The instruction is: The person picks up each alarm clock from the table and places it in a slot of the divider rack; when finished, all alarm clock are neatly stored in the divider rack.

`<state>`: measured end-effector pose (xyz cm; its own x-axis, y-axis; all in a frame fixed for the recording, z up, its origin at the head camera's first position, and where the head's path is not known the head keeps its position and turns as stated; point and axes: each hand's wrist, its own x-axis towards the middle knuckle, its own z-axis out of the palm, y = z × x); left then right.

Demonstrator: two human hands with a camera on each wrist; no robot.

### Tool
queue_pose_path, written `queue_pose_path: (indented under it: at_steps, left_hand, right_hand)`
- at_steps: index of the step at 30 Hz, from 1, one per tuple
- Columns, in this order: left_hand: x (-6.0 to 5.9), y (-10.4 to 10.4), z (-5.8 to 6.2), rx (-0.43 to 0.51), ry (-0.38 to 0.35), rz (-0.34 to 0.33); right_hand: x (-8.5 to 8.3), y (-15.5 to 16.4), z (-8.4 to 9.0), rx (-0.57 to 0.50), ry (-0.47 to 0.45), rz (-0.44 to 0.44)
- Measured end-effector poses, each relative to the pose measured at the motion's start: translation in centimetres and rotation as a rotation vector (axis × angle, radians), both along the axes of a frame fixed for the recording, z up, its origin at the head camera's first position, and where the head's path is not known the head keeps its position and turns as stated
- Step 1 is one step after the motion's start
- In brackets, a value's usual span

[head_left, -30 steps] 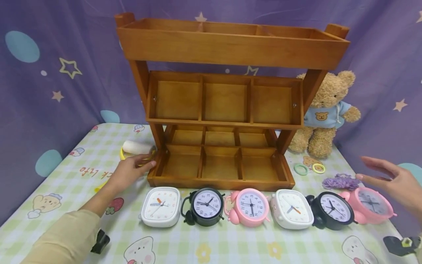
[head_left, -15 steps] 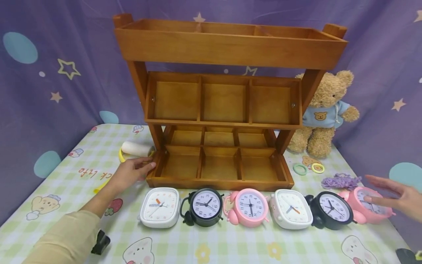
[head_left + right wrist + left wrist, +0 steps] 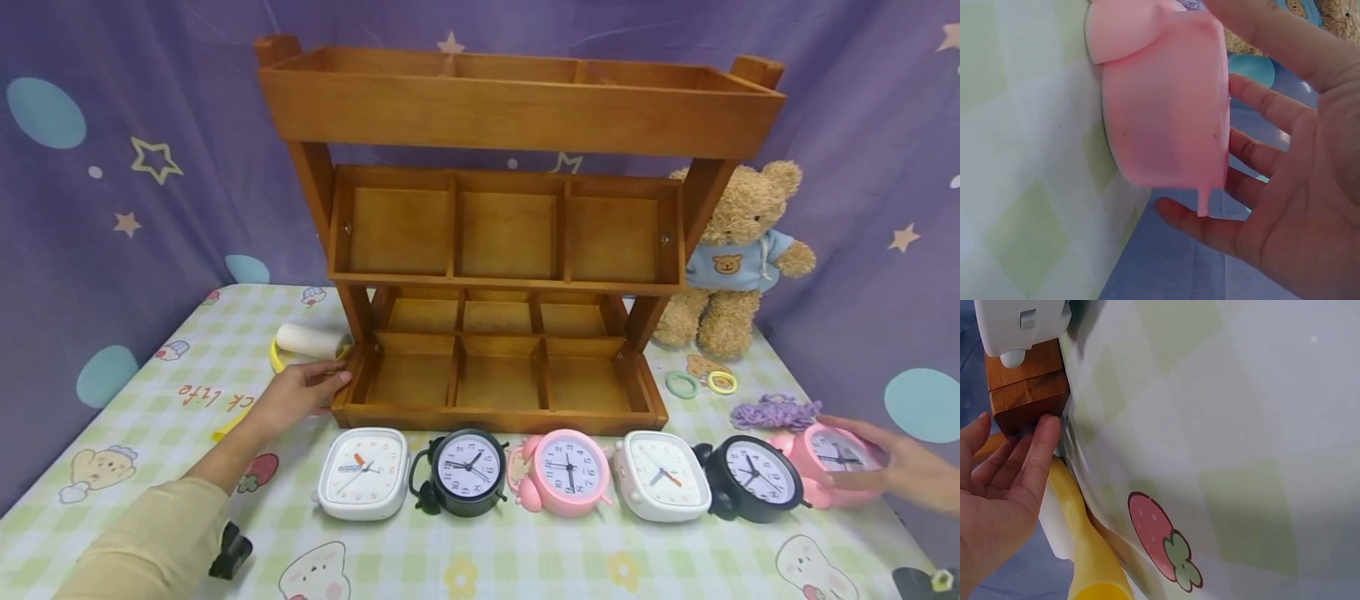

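My right hand (image 3: 896,471) is wrapped loosely round the pink alarm clock (image 3: 828,462) at the far right end of the row, fingers spread along its face and rim, not clamped tight. That clock sits at about 4 o'clock from the wooden rack (image 3: 498,250), just beside a black alarm clock (image 3: 753,475) at its 9 o'clock. My left hand (image 3: 296,392) rests with straight fingers against the rack's lower left corner, holding nothing. A white roll (image 3: 309,340) lies at 12 o'clock from that hand. A teddy bear (image 3: 738,258) sits at the rack's 3 o'clock.
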<state>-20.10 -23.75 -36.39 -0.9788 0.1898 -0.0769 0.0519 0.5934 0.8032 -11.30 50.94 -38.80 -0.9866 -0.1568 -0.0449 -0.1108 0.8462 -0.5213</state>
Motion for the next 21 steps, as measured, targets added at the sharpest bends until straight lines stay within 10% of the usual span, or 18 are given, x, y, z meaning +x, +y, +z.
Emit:
queue_pose_path:
  at_steps: [21]
  left_hand:
    - [-0.43, -0.04, -0.09, 0.082, -0.124, -0.039]
  right_hand:
    - [-0.24, -0.04, 0.37, -0.034, 0.026, 0.004]
